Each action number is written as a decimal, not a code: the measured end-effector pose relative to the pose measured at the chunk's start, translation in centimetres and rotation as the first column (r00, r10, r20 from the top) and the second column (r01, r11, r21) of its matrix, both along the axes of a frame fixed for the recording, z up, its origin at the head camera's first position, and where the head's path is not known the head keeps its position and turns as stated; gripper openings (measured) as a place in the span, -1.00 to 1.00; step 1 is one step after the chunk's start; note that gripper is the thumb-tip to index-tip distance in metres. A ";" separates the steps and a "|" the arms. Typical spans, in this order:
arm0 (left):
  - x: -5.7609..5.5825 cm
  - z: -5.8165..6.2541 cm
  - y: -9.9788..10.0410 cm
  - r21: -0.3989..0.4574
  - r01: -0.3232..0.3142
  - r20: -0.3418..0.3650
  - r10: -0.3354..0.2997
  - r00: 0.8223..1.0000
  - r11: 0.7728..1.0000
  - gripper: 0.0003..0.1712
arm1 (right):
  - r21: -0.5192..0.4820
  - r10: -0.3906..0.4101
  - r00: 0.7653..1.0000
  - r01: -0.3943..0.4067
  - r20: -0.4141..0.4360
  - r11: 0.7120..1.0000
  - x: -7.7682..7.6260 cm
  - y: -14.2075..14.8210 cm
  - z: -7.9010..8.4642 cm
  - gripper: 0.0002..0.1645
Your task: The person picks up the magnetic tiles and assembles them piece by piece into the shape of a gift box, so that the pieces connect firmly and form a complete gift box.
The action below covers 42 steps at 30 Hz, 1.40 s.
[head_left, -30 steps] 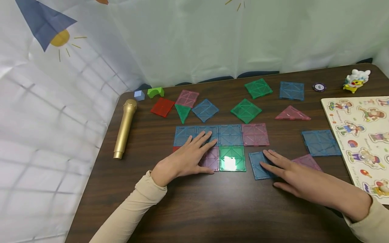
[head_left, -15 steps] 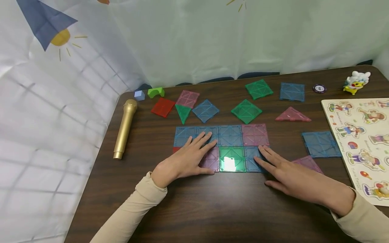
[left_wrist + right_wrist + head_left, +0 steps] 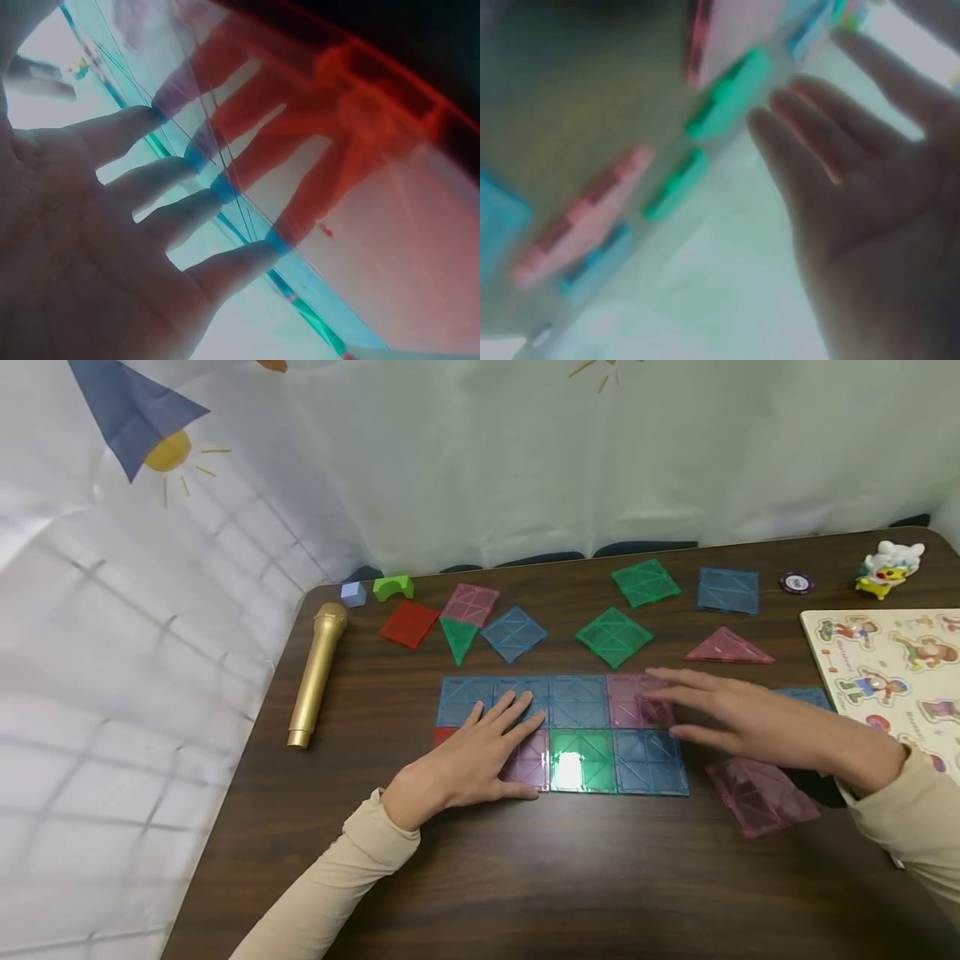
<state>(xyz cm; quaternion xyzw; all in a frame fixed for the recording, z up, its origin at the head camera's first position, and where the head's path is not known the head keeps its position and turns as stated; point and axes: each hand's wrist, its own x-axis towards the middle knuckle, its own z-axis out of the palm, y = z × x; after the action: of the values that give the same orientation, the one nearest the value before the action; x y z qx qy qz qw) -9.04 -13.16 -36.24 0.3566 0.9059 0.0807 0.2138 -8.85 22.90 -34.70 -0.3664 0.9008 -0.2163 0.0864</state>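
My left hand [image 3: 480,752] rests with spread fingers on a two-row block of clear magnetic tiles. Its fingertips touch a blue tile [image 3: 513,684] of the upper row, and the palm covers part of a red tile [image 3: 444,737] and a purple tile [image 3: 532,764]. In the left wrist view, fingers [image 3: 180,221] press against a see-through surface. My right hand [image 3: 738,710], fingers extended and holding nothing, is over the pink tile [image 3: 628,700] ending the upper row; whether it touches is unclear. Beneath that tile, a blue tile [image 3: 651,762] sits against the green tile [image 3: 582,762].
Loose tiles lie behind the block, among them a green square [image 3: 614,637] and a pink triangle [image 3: 729,647]. A pink square [image 3: 763,797] lies below my right wrist. A gold microphone [image 3: 318,675] stands left; a picture puzzle board [image 3: 817,631] lies right.
The blue tile was slid left by my right hand until it met the green tile. The right hand then left it and moved away, toward the upper row. My left hand stayed put.
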 end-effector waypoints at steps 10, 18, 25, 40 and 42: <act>2.5 -0.3 2.6 -0.099 0.041 -0.087 -0.050 0.995 0.994 0.13 | 0.072 -0.006 0.995 -0.001 0.097 0.997 -6.1 -1.7 -1.5 -0.35; 2.5 -0.2 2.8 -0.123 0.039 -0.114 -0.053 0.992 0.992 0.13 | 0.078 -0.001 0.998 -0.004 0.070 0.997 -6.7 -3.7 -2.5 -0.33; 2.1 0.0 2.7 -0.115 0.031 -0.116 -0.045 0.992 0.993 0.13 | 0.167 -0.035 0.994 0.018 0.100 0.986 -6.2 -7.1 -1.6 -0.32; 1.7 -0.1 2.3 -0.088 0.022 -0.091 -0.030 0.995 0.996 0.11 | 0.211 -0.002 0.999 0.011 -0.042 0.977 -4.9 -8.6 -1.7 -0.35; 1.7 -0.1 2.3 -0.089 0.021 -0.090 -0.029 0.996 0.996 0.11 | 0.221 -0.003 0.998 0.016 -0.057 0.975 -4.5 -8.8 -1.5 -0.35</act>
<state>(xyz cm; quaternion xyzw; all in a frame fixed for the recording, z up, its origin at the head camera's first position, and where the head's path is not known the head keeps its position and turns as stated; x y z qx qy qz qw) -7.35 -10.88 -36.36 0.3617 0.9127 0.0219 0.1888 -13.38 14.07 -36.23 -0.3561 0.9232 -0.1045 0.1000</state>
